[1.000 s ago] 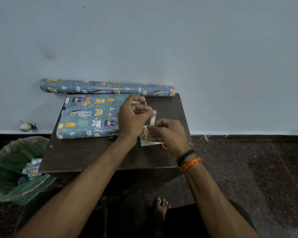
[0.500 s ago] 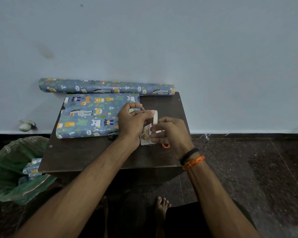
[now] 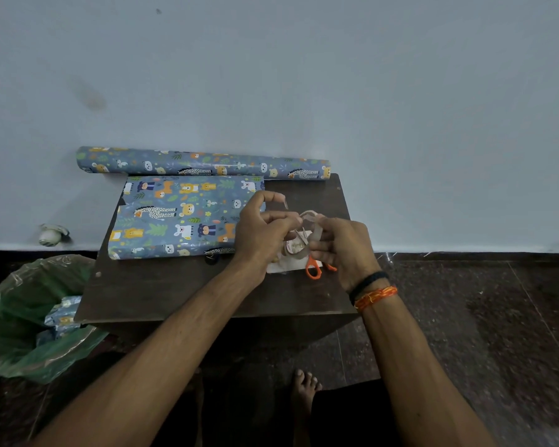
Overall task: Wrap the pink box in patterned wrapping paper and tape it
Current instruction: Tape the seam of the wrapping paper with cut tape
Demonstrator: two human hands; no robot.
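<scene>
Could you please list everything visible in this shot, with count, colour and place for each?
Dark brown wooden table: one, against the pale wall.
Box wrapped in blue animal-print paper: one, on the table's far left part.
Roll of the same blue animal-print paper: one, along the wall behind the box.
Roll of translucent tape: one, held above the table in both hands.
Orange-handled scissors: one, on the table under the hands.
White sheet: one, under the scissors.
Green plastic bag: one, on the floor at the left, holding paper scraps.
Left hand: grip on the tape's end.
Right hand: grip on the tape roll.
</scene>
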